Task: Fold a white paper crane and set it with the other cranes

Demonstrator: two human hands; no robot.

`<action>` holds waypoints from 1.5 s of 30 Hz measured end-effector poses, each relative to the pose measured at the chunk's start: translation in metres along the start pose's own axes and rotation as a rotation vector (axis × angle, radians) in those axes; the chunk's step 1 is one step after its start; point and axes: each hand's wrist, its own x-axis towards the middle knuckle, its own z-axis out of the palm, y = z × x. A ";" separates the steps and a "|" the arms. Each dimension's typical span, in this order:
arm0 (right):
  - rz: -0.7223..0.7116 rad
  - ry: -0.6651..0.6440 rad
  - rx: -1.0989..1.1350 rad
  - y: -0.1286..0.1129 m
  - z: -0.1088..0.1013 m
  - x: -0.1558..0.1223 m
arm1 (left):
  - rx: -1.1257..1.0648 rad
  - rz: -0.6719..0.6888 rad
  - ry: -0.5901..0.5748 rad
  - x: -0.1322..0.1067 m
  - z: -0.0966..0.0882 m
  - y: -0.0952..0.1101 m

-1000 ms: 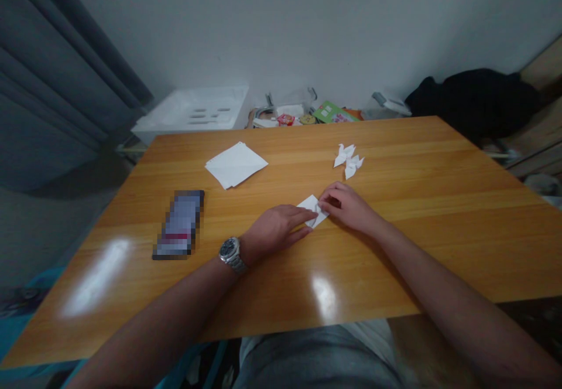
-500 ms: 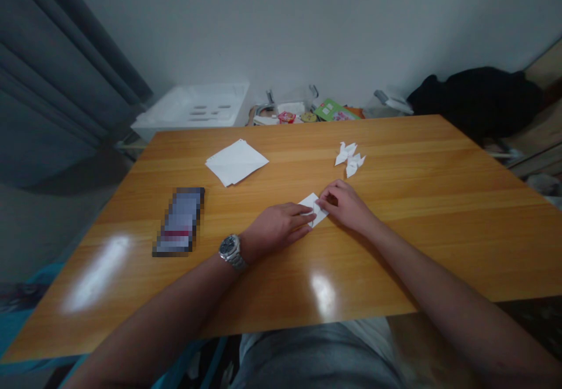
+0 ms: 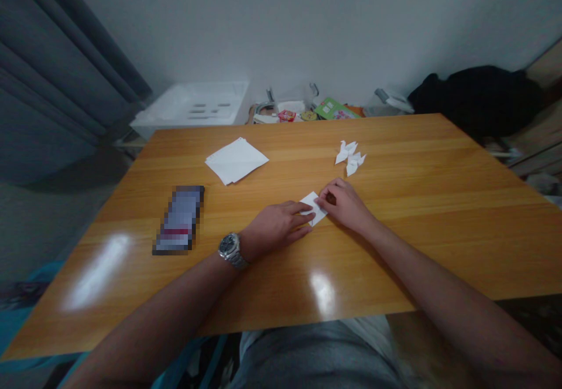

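Left hand (image 3: 283, 225) lies flat, fingers slightly spread, pinning the square (image 3: 319, 215) to the table (image 3: 373, 266); right hand (image 3: 346, 204) pinches its edge, thumb against fingertips. And the square sits right between them, under both! Danger here: if those left fingers press too lightly, the paper could skid and the crease run crooked; too hard a tug from the right might tear it. A wide sweep of the right hand could even knock the birds (image 3: 355, 164).

The count: one square in the grip, two birds just beyond the right hand, one phone (image 3: 179, 219) out left of the grip, one watch (image 3: 229, 248) behind the left hand. Sheets (image 3: 237, 160), beyond the left hand: one pile, number impossible to tell!
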 end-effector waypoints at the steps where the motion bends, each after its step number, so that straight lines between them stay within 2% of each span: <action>1: -0.002 -0.002 -0.004 0.000 0.000 0.000 | -0.002 -0.001 0.000 0.000 0.000 0.000; 15: -0.023 0.008 -0.030 -0.002 0.000 -0.001 | -0.084 0.102 -0.015 -0.001 -0.007 -0.007; 25: -0.041 0.020 -0.026 0.004 0.003 0.000 | -0.076 0.102 0.002 -0.003 -0.011 -0.005; 33: -0.024 0.014 -0.017 0.002 0.002 0.000 | -0.073 0.088 -0.050 -0.002 -0.014 -0.006; 45: -0.013 0.000 -0.033 -0.003 -0.001 0.000 | -0.135 0.143 -0.059 -0.003 -0.018 -0.011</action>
